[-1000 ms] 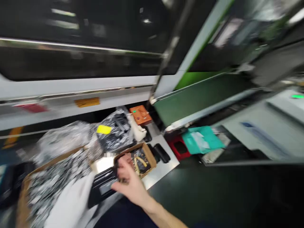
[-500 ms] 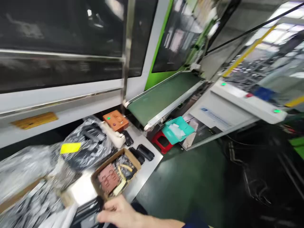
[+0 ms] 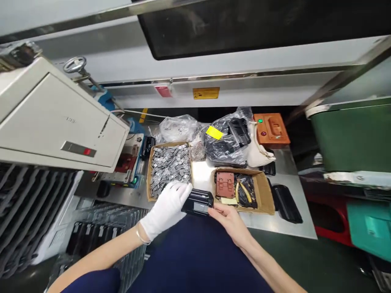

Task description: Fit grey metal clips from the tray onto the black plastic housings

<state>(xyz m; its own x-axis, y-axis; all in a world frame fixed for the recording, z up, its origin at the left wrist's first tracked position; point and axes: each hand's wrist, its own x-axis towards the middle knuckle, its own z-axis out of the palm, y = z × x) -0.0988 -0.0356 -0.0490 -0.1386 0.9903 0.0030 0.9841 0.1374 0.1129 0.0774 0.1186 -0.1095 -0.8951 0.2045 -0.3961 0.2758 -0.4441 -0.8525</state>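
Note:
A black plastic housing [image 3: 198,197] with a grey label-like inset is held between my two hands, close to my body at the table's front edge. My left hand [image 3: 169,204], in a white glove, is closed around its left end. Bare, my right hand [image 3: 228,220] pinches the right end between thumb and fingers. Just beyond the left hand stands a cardboard box of small grey metal clips [image 3: 171,167]. Beyond the right hand, another cardboard box [image 3: 264,191] holds a reddish-brown block [image 3: 225,184] and yellow-handled pliers [image 3: 244,192].
A bag of black parts [image 3: 224,142] and an orange box [image 3: 271,129] lie at the back. Black housings [image 3: 287,203] rest on the right. At left stand a white machine cabinet [image 3: 61,118] and clear trays [image 3: 128,228]. A green conveyor [image 3: 357,138] borders the right.
My view has swung left from the conveyor and floor to the table. The gloved left hand is now plainly in view on the black housing, with the right hand still on it.

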